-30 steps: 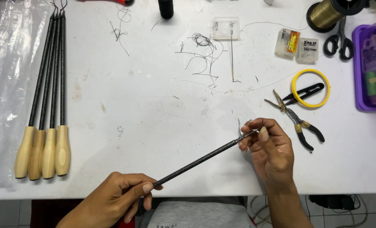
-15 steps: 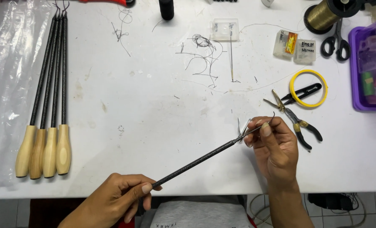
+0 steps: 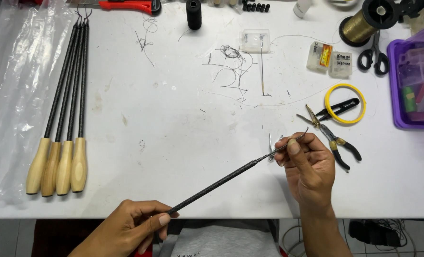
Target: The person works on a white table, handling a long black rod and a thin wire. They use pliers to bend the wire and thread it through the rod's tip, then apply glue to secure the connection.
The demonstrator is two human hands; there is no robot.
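1. The left hand (image 3: 131,226) sits at the near edge of the white table (image 3: 174,143), fingers closed round the lower end of a long black rod (image 3: 221,181); whether that end carries a handle cannot be told, since the palm covers it.
2. The rod runs up and to the right, clear of the table top, to the right hand (image 3: 307,166), whose thumb and forefinger are pinched shut on the thin metal tip — a small hook shows just past the fingertips.
3. A bit of fine wire (image 3: 271,145) (bent, and too thin to read well) stands at the rod just left of the pinch.
4. By the look of it, the step in hand is work at the tip: fitting or binding the wire where the metal end meets the black shaft. This is a judgement from the grip alone.
5. A next move there would call for a steady left hand, so the shaft does not turn, and fine finger control on the right — the wire is springy and could slip from the pinch.
6. Near the right hand lie pliers (image 3: 331,138) and a ring of yellow tape (image 3: 345,103); four finished tools with wooden handles (image 3: 59,166) lie well apart at the left, on clear plastic sheet (image 3: 12,95).
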